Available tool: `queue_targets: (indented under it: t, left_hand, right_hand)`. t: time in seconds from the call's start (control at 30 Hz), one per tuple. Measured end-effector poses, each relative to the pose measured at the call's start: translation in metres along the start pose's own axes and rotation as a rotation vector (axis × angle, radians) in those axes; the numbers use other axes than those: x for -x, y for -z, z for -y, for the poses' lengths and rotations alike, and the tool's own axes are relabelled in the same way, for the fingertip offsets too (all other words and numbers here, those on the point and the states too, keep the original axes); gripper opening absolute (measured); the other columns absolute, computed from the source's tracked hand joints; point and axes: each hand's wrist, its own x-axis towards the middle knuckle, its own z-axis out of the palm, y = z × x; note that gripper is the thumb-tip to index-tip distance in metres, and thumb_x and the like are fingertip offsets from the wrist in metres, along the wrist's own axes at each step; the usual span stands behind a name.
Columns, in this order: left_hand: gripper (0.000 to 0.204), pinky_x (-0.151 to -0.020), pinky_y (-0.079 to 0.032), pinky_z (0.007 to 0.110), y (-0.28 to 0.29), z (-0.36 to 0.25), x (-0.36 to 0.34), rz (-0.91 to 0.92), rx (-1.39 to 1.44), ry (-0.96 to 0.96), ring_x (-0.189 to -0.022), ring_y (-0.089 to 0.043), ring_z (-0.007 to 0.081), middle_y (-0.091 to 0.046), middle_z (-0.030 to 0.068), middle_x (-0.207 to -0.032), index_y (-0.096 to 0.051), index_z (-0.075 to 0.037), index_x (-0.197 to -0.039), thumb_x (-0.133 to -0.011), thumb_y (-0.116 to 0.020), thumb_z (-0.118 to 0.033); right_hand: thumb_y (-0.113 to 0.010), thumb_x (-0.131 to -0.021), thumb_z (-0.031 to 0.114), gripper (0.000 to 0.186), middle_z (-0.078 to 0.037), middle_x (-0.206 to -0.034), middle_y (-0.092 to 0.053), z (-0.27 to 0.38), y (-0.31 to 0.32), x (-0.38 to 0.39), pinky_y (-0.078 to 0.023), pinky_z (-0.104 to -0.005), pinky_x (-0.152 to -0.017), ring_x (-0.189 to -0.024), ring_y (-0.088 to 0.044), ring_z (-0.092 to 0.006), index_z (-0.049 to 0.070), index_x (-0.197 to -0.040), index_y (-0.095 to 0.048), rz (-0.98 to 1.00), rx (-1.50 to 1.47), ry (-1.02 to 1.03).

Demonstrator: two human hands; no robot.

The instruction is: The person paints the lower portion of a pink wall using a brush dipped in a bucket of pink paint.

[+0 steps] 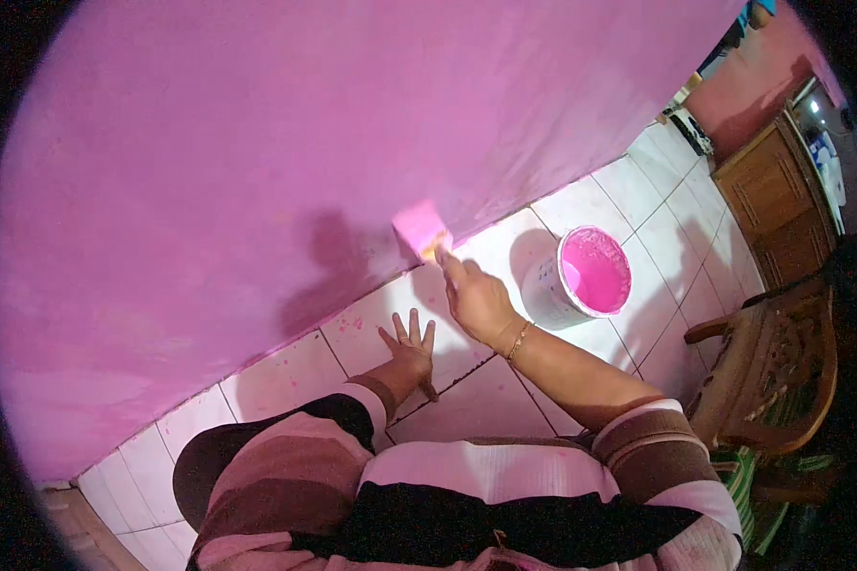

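The paintbrush [423, 230] has a wide head soaked bright pink and a pale wooden handle, and its bristles press against the pink wall [257, 143] just above the floor line. The right hand [476, 300] is closed around the handle. The left hand [409, 344] lies flat on the white tiled floor [590, 205], fingers spread wide, holding nothing. One white bucket [581, 278] with pink paint stands near the right hand. One wooden chair [776, 366] and one wooden cabinet [776, 195] stand off to the right.
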Motion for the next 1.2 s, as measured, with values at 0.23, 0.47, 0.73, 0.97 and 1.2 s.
queue_targets:
  t: [0.23,0.47,0.73,0.97,1.2]
  left_hand:
    - [0.149,-0.092,-0.003,0.078,-0.024,0.002,-0.017,-0.018,0.041,-0.006,-0.13,0.011,0.0561,0.015,0.0304,-0.146,0.001,-0.007,-0.146,-0.035,-0.085,-0.06]
    - [0.147,-0.092,-0.002,0.077,-0.01,-0.001,-0.01,0.035,0.048,0.006,-0.129,0.014,0.0567,0.019,0.0316,-0.144,0.001,-0.006,-0.145,-0.038,-0.085,-0.058]
    - [0.148,-0.092,-0.003,0.078,-0.006,0.001,-0.008,0.061,0.066,-0.013,-0.129,0.013,0.0576,0.021,0.0323,-0.143,0.003,-0.006,-0.145,-0.038,-0.085,-0.059]
    - [0.149,-0.092,-0.004,0.078,0.006,-0.003,-0.006,0.137,0.053,0.018,-0.129,0.014,0.0571,0.022,0.0296,-0.144,0.006,-0.009,-0.145,-0.038,-0.085,-0.059]
    - [0.149,-0.093,-0.006,0.078,0.024,-0.007,0.002,0.216,-0.002,0.075,-0.129,0.014,0.0565,0.023,0.028,-0.144,0.008,-0.013,-0.145,-0.038,-0.086,-0.058]
  right_hand:
    - [-0.049,-0.082,0.011,0.025,-0.022,-0.082,-0.064,-0.033,0.043,-0.035,-0.049,-0.0468,-0.07,-0.077,-0.063,-0.0363,0.008,-0.104,-0.061,0.086,-0.017,0.07]
    - [-0.055,-0.088,0.003,0.029,-0.009,-0.107,-0.064,-0.009,0.236,-0.033,-0.046,-0.0254,-0.084,-0.096,-0.058,-0.0124,0.003,-0.116,-0.06,-0.345,-0.297,0.164]
    - [-0.055,-0.083,0.006,0.036,-0.017,-0.102,-0.064,-0.051,0.15,-0.066,-0.05,-0.0353,-0.08,-0.092,-0.065,-0.0287,0.007,-0.119,-0.055,-0.819,-0.384,0.192]
    - [-0.048,-0.085,0.011,0.03,-0.024,-0.08,-0.062,-0.092,0.022,-0.025,-0.047,-0.051,-0.068,-0.075,-0.061,-0.0411,0.013,-0.116,-0.05,-0.088,-0.076,-0.243]
    - [-0.061,-0.076,0.006,0.045,-0.025,-0.101,-0.061,-0.089,0.107,-0.04,-0.047,-0.0432,-0.081,-0.094,-0.058,-0.0408,-0.001,-0.118,-0.05,0.091,0.059,-0.284]
